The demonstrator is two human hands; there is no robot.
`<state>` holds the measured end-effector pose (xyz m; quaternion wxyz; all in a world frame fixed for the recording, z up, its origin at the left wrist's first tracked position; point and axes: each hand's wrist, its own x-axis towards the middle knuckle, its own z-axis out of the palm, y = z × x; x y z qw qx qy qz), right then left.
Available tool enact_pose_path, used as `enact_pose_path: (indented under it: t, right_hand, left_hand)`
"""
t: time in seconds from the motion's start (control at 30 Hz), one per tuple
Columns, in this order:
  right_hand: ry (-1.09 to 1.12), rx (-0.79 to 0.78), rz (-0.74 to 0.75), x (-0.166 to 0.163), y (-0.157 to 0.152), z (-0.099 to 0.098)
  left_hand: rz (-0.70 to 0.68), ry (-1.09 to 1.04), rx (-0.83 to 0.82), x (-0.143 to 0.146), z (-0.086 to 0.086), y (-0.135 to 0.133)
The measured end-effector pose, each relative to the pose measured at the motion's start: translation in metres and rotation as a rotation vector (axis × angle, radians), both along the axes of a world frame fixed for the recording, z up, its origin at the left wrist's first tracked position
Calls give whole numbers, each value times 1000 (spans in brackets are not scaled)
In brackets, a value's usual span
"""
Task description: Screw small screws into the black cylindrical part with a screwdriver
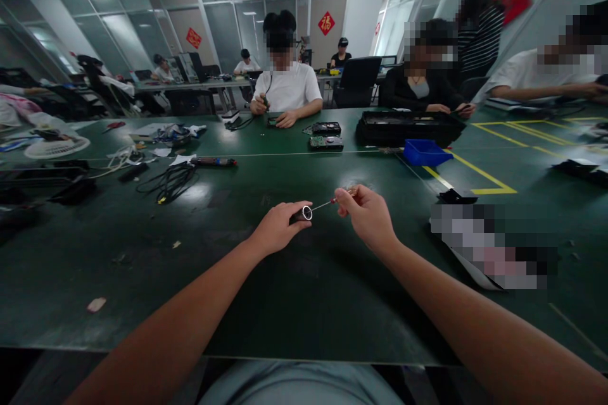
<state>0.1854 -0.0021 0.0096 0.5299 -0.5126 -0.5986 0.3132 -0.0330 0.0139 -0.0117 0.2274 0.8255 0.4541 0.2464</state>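
Fingers of the left hand (275,229) close around a short dark cylinder (299,216), thumb below and forefinger along its top, with its pale-ringed end facing out toward three o'clock and somewhat back to the wearer. Fingers of the right hand (370,218) pinch the handle of a thin-shafted tool (323,205), and from them the cylinder lies between eight and nine o'clock. The tool's long axis runs that same way, its shaft slanting slightly down to the ringed end; whether the tip sits inside or only touches the rim is too small to tell. The left hand is the nearer to the cylinder, being wrapped on it, and both are held over the green tabletop (285,310). A corded tool (213,162) lies toward ten o'clock from the left hand, a blue tray (425,153) toward two o'clock from the right.
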Motion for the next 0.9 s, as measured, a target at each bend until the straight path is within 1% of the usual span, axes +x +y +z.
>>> enact_pose_path:
  t: [0.17,0.3,0.37,0.47,0.57,0.63,0.7,0.73,0.8,0.9]
  right_hand:
    - [4,48,75,0,-2,-1]
    - [-98,39,68,-1,-2,-2]
    - [-3,38,58,-3,0,-4]
    - [292,-5,79,-6,4,-8]
    - [604,-167,103,-8,8,-12]
    - [747,-323,115,-7,12,-13]
    - [814,-458,107,-5,16,-14]
    - [836,-487,87,-3,18,-15]
    - [828,-460,46,-1,20,-16]
    - [728,-333,5,1,20,-16]
  left_hand:
    - [7,16,9,-2,0,1]
    - [-5,45,19,-2,-2,2]
    - [-3,42,19,-1,-3,2]
    - [26,-23,26,0,-1,2]
    - [45,-105,75,1,5,3]
    - [1,-80,128,1,8,3]
    - [-57,16,178,1,10,4]
    - [-71,66,189,0,10,4]
    - [-66,126,182,-1,8,6]
    - [-47,139,147,-1,4,7]
